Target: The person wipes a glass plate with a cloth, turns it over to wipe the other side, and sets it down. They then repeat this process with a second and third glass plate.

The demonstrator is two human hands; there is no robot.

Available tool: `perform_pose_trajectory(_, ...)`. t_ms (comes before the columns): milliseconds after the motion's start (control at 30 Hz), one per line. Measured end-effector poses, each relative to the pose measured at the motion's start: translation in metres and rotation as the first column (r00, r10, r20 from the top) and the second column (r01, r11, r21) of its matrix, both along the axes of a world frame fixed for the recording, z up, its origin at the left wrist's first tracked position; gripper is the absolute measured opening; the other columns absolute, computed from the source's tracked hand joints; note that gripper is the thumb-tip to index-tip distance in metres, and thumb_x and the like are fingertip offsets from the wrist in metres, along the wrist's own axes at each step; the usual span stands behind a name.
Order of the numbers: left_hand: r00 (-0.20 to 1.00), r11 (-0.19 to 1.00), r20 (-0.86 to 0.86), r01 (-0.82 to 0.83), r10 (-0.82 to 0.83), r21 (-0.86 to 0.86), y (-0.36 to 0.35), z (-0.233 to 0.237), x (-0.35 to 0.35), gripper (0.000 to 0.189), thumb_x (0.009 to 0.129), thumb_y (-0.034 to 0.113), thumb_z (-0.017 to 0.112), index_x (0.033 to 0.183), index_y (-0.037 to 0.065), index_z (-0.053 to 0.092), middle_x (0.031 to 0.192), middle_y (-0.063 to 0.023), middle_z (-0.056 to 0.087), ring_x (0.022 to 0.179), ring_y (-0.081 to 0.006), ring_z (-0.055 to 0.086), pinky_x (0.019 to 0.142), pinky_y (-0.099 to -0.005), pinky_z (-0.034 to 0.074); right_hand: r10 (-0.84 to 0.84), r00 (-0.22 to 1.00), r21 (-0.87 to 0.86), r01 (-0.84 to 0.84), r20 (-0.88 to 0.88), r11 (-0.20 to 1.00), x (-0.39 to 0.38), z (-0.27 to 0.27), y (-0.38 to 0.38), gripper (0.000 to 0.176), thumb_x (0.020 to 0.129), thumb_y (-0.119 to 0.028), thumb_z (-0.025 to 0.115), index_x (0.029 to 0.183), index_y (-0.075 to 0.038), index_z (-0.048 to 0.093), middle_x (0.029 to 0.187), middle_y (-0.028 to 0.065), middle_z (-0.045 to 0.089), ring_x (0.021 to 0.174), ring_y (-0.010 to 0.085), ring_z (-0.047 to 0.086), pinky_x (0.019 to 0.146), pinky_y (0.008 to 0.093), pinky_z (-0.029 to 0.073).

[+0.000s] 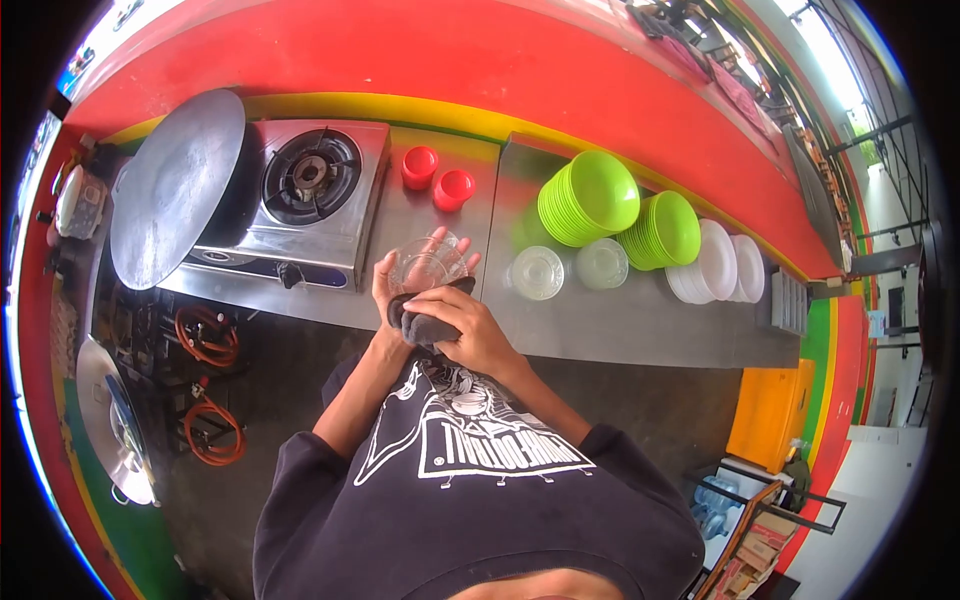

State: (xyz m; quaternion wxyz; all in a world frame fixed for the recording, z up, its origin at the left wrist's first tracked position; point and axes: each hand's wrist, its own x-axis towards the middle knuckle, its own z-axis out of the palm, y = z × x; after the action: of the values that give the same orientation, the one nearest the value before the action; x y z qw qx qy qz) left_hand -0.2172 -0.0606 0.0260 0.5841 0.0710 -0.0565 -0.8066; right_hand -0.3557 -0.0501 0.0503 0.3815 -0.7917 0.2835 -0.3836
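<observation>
A clear glass bowl point(418, 268) rests in my left hand point(384, 290), with the thumb at its left side and the fingers spread behind it. My right hand point(470, 326) grips a dark cloth point(426, 326) and presses it to the near edge of the bowl. Both hands are above the front of the steel counter point(640, 320). Just right of them, a clear glass dish point(538, 273) stands on the counter beside another glass dish point(602, 264). Beyond my hands are two red cups, one nearer point(454, 190) and one farther point(420, 167).
A gas stove point(372, 180) is at the left, with a large round metal pan point(180, 190) tilted beside it. Stacked green bowls point(590, 195) and white bowls point(703, 265) line the right side. Orange hoses point(210, 435) lie below the counter. A red ledge point(430, 60) runs behind.
</observation>
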Motion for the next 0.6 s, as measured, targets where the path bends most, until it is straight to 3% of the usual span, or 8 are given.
perform_pose_trajectory(100,0.993,0.993,0.017,0.121,-0.121,0.008,0.005,0.005,-0.008,0.088,0.09,0.065,0.047,0.156,0.009,0.03,0.154,-0.0196,0.039,0.14,-0.0361,0.042,0.113,-0.0496,0.038,-0.027,0.999,0.003,0.027,0.041,1.0,0.006,0.007,-0.005,0.049,0.067,0.007,0.072,0.114,-0.008,0.071,0.114,0.0078,0.067,0.111,0.0281,0.063,0.097,0.0398,0.048)
perform_pose_trajectory(200,0.95,0.88,0.288,-0.239,0.123,0.411,0.002,0.075,-0.04,0.036,0.097,0.051,0.052,0.106,0.017,0.056,0.088,0.001,0.048,0.082,-0.0141,0.047,0.071,-0.0311,0.04,-0.219,0.976,-0.137,0.218,0.009,0.966,0.013,-0.003,-0.02,0.047,0.065,0.007,0.072,0.109,-0.009,0.074,0.111,0.0072,0.068,0.109,0.0277,0.064,0.095,0.0398,0.049)
perform_pose_trajectory(267,0.952,0.892,0.285,-0.224,0.114,0.392,-0.001,0.063,-0.038,0.039,0.096,0.052,0.051,0.111,0.016,0.054,0.095,0.0005,0.049,0.087,-0.0146,0.048,0.075,-0.0324,0.041,-0.323,0.946,-0.203,0.314,-0.012,0.927,0.012,-0.003,-0.029,0.045,0.063,0.007,0.071,0.105,-0.008,0.075,0.108,0.005,0.069,0.105,0.0273,0.062,0.091,0.0385,0.051)
perform_pose_trajectory(333,0.993,0.993,0.099,0.046,-0.056,0.105,0.002,-0.006,-0.009,0.086,0.091,0.064,0.046,0.156,0.009,0.033,0.151,-0.0144,0.045,0.137,-0.0302,0.047,0.11,-0.0472,0.042,-0.412,0.908,-0.281,0.375,-0.082,0.883,0.006,0.003,-0.034,0.045,0.062,0.007,0.071,0.104,-0.008,0.076,0.107,0.0042,0.069,0.103,0.0272,0.061,0.089,0.0378,0.051)
perform_pose_trajectory(367,0.989,0.991,-0.068,0.13,-0.131,-0.024,0.004,-0.004,-0.006,0.085,0.091,0.064,0.044,0.156,0.01,0.033,0.15,-0.0101,0.048,0.134,-0.026,0.051,0.108,-0.0454,0.044,-0.423,0.901,-0.292,0.382,-0.094,0.877,0.003,0.003,-0.036,0.047,0.061,0.006,0.072,0.106,-0.007,0.075,0.108,0.0032,0.068,0.101,0.0277,0.059,0.089,0.0378,0.051)
perform_pose_trajectory(467,0.981,0.981,-0.177,0.049,-0.083,-0.188,-0.001,-0.02,-0.011,0.08,0.094,0.058,0.044,0.155,0.006,0.035,0.151,-0.0127,0.045,0.138,-0.0336,0.046,0.115,-0.0505,0.035,-0.447,0.878,-0.324,0.378,-0.172,0.867,-0.005,0.011,-0.033,0.048,0.062,0.005,0.073,0.108,-0.008,0.074,0.111,0.0035,0.067,0.1,0.028,0.059,0.091,0.0384,0.049)
perform_pose_trajectory(567,0.985,0.978,0.114,-0.111,0.133,-0.177,-0.001,0.004,-0.017,0.084,0.092,0.061,0.046,0.156,0.008,0.033,0.15,-0.016,0.046,0.139,-0.0394,0.044,0.116,-0.0532,0.034,-0.324,0.905,-0.276,0.248,-0.277,0.929,-0.016,0.009,-0.033,0.05,0.069,-0.005,0.077,0.118,-0.009,0.07,0.114,0.0035,0.066,0.104,0.0283,0.058,0.095,0.0405,0.047)
perform_pose_trajectory(600,0.989,0.982,0.072,-0.116,0.128,-0.151,-0.003,0.005,-0.016,0.085,0.091,0.062,0.046,0.156,0.009,0.033,0.15,-0.0172,0.045,0.14,-0.0407,0.043,0.116,-0.0542,0.034,-0.273,0.926,-0.274,0.2,-0.259,0.941,-0.018,0.01,-0.032,0.053,0.069,-0.007,0.078,0.121,-0.009,0.068,0.115,0.0048,0.066,0.106,0.029,0.058,0.096,0.0414,0.046)
